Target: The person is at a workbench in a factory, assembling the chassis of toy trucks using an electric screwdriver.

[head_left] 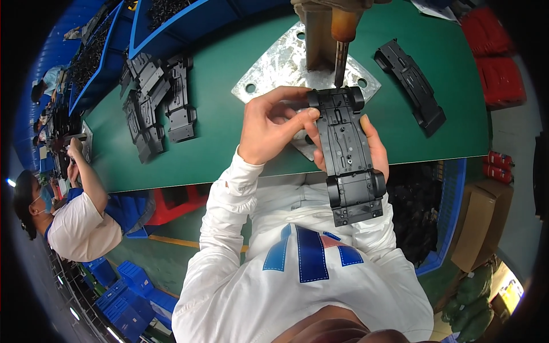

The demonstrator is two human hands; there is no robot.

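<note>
A black plastic toy car chassis [344, 143] with wheels at its corners is held tilted between my two hands, at the table's front edge. My left hand [274, 123] pinches its far left corner, thumb beside the wheel. Around its right side curls my right hand [374, 148], partly hidden beneath it. The chassis's far end lies right under the tip of a vertical metal tool with an orange-brown body [342, 63]; whether the two touch, I cannot tell. Behind them is a silvery metal base plate [274, 63] with holes, carrying an upright post [318, 40].
Several black chassis [146, 103] are heaped on the green table [229, 137] at left, and another chassis [412, 86] lies at right. Blue bins [171, 26] of small black parts stand at the back left. A blue crate [452, 211] sits below right. A co-worker [80, 217] sits at far left.
</note>
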